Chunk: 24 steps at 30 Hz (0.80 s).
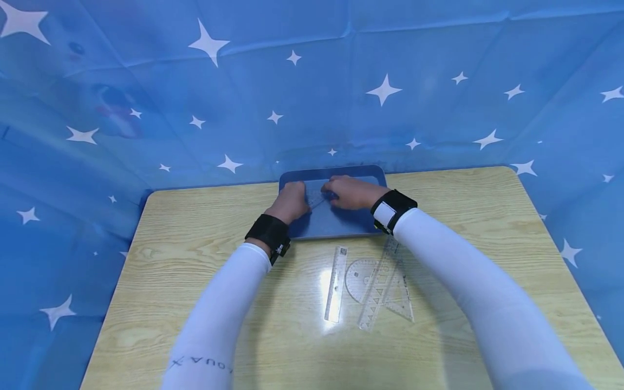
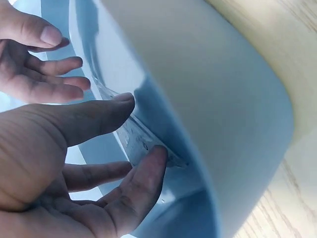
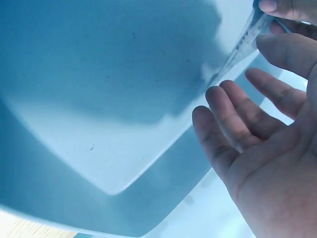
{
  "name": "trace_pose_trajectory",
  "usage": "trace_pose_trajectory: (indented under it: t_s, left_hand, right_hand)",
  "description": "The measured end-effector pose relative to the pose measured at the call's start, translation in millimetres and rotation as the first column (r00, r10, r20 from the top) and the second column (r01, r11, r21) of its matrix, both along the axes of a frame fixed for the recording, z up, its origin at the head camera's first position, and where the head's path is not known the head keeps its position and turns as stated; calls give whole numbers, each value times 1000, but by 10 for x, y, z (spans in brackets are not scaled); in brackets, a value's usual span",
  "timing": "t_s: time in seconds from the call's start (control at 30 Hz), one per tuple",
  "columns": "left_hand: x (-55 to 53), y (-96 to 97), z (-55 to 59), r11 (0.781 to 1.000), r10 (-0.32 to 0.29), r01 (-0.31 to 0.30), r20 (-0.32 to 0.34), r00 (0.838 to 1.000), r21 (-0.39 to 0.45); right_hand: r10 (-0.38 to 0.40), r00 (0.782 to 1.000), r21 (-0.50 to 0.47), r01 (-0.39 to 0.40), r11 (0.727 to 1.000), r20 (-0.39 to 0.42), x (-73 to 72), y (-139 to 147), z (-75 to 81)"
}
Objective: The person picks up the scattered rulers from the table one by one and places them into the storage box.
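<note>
A clear set square [image 2: 136, 144] with printed marks is inside the blue tray [image 1: 331, 230], partly hidden by fingers. My left hand [image 1: 291, 202] is curled at it; in the left wrist view the thumb and a finger lie against the clear plastic. To its right, my right hand [image 1: 352, 192] reaches over the tray with its fingers loosely spread. In the right wrist view, those fingers [image 3: 228, 119] are near the set square's [image 3: 242, 49] end and grip nothing. Whether the right thumb touches it, I cannot tell.
On the wooden table in front of the tray lie a short clear ruler [image 1: 336, 284], a protractor [image 1: 358, 276], a longer clear ruler [image 1: 375, 303] and another set square [image 1: 403, 303]; the last three overlap. A blue star-patterned cloth [image 1: 331, 97] hangs behind the table.
</note>
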<state>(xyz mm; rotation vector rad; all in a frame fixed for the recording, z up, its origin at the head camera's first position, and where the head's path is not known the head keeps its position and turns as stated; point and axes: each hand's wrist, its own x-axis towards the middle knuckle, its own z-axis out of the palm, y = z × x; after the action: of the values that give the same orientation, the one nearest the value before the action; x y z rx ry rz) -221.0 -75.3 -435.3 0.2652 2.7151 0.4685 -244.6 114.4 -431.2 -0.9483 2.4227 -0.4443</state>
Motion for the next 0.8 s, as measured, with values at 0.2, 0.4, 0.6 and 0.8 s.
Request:
trace_pose_trajectory:
  t_s: [0.2,0.4,0.6,0.8]
  left_hand:
    - [-20,34,-37,999,15,-15,-15,1000,-45]
    - [-8,42,-38,997,40,-40,4,999,-59]
    - [3,42,-56,997,60,-59,16,998,-57]
    - [5,59,-48,995,86,-85,30,996,-43]
  right_hand:
    - [4,999,22,-5,1000,42,-20,16,6]
    - [-10,999,35,9,999,44,-8,41,7]
    - [-33,998,46,31,998,46,32,90,-2]
    - [-73,996,57,70,996,59,43,153,-27]
